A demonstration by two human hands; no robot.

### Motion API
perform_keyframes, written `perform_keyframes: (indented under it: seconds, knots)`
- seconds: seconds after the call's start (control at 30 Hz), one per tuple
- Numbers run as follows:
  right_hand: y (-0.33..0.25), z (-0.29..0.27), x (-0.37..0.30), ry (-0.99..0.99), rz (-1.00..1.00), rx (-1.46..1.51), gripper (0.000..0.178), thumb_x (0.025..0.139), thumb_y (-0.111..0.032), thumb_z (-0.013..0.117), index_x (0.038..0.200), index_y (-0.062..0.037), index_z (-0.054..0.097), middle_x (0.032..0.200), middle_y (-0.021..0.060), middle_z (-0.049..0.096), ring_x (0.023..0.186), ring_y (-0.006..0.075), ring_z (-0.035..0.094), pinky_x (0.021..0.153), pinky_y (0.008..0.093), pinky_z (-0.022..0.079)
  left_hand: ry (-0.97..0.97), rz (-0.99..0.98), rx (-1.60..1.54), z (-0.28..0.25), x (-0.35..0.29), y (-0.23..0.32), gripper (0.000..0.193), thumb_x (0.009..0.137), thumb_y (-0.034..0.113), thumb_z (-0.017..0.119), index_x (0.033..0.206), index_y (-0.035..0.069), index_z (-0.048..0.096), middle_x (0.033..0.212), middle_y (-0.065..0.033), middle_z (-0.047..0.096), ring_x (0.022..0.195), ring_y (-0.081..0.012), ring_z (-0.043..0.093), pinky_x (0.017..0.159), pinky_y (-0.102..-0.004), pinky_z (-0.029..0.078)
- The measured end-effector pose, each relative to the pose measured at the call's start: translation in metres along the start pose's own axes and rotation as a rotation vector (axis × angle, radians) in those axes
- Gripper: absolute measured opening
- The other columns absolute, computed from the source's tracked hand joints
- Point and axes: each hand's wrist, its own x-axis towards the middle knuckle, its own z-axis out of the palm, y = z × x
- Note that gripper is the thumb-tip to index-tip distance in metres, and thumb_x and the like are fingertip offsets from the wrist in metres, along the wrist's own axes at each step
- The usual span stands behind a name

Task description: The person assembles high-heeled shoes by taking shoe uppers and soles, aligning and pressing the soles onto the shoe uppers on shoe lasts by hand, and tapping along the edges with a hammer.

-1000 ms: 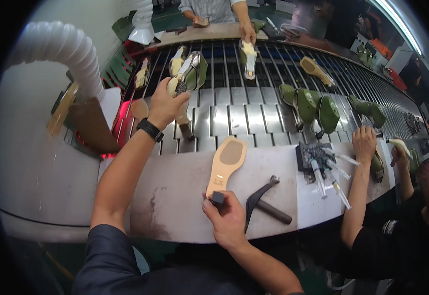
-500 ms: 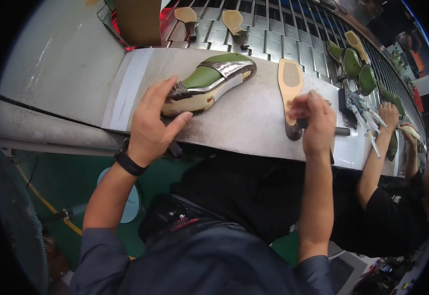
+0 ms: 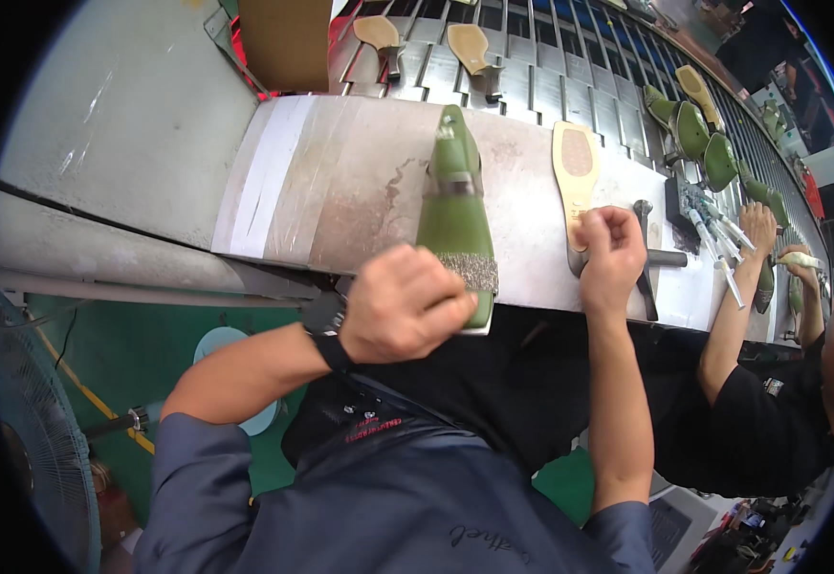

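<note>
A green shoe last (image 3: 452,225) dressed with a silver strap across the toe and a glittery band at the heel stands on the bench, its toe pointing away. My left hand (image 3: 412,304) is closed around the heel end, at the bench's near edge. My right hand (image 3: 613,256) hovers with fingers curled toward the thumb; anything small in them cannot be made out. Just beyond it lies a tan insole (image 3: 576,158) with a dark heel. Beside that hand are a black handle (image 3: 668,258) and a long dark metal tool (image 3: 644,212).
Slatted conveyor (image 3: 556,81) runs behind the bench (image 3: 360,163), carrying heeled insoles (image 3: 469,48) and green lasts (image 3: 690,129). Several syringes (image 3: 718,234) lie right, near a co-worker's hand (image 3: 757,228). A brown board (image 3: 285,43) stands back left; a fan (image 3: 39,430) is lower left.
The last has turned from lying sideways to toe away, and has come nearer. My left hand has gone from open beside it to closed on its heel end. My right hand has lowered slightly.
</note>
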Motion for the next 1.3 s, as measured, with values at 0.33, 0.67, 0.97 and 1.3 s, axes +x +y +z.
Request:
perform_keyframes:
  seconds: [0.33, 0.67, 0.97, 1.3]
  knots:
    - [0.001, -0.017, -0.031, 0.041, -0.299, -0.497, 0.027, 0.088, -0.009, 0.075, 0.112, 0.0039, 0.069, 0.138, 0.0279, 0.063, 0.127, 0.0432, 0.062, 0.108, 0.0462, 0.048, -0.129, 0.034, 0.075, 0.009, -0.011, -0.011, 0.052, 0.077, 0.015, 0.077, 0.129, 0.017, 0.072, 0.140, -0.0095, 0.064, 0.128, -0.0283, 0.060, 0.105, -0.0477, 0.046]
    - [0.004, -0.025, -0.033, 0.045, -0.279, -0.460, 0.025, 0.090, -0.010, 0.073, 0.112, 0.0031, 0.070, 0.140, 0.0305, 0.061, 0.129, 0.0443, 0.061, 0.109, 0.0467, 0.048, 0.274, -0.517, -0.818, -0.034, 0.107, -0.009, 0.056, 0.095, 0.009, 0.077, 0.145, -0.006, 0.057, 0.140, -0.0180, 0.066, 0.123, -0.0184, 0.065, 0.106, -0.0316, 0.051]
    - [-0.014, -0.049, -0.149, 0.059, 0.131, 0.266, 0.022, 0.092, 0.006, 0.065, 0.114, 0.0052, 0.069, 0.155, 0.0278, 0.050, 0.138, 0.0290, 0.054, 0.114, 0.0374, 0.043, 0.235, -0.558, -1.024, -0.052, 0.087, -0.035, 0.057, 0.105, 0.018, 0.059, 0.152, -0.009, 0.043, 0.147, -0.0320, 0.056, 0.139, -0.0370, 0.056, 0.116, -0.0454, 0.047]
    - [-0.002, -0.051, -0.175, -0.017, 0.371, 0.839, 0.053, 0.103, -0.024, 0.052, 0.142, 0.0096, 0.048, 0.130, 0.0302, 0.066, 0.116, 0.0331, 0.070, 0.101, 0.0417, 0.057, 0.270, -0.660, -1.169, -0.054, 0.090, -0.040, 0.055, 0.105, 0.018, 0.061, 0.151, -0.006, 0.045, 0.148, -0.0296, 0.056, 0.141, -0.0393, 0.054, 0.114, -0.0477, 0.049]
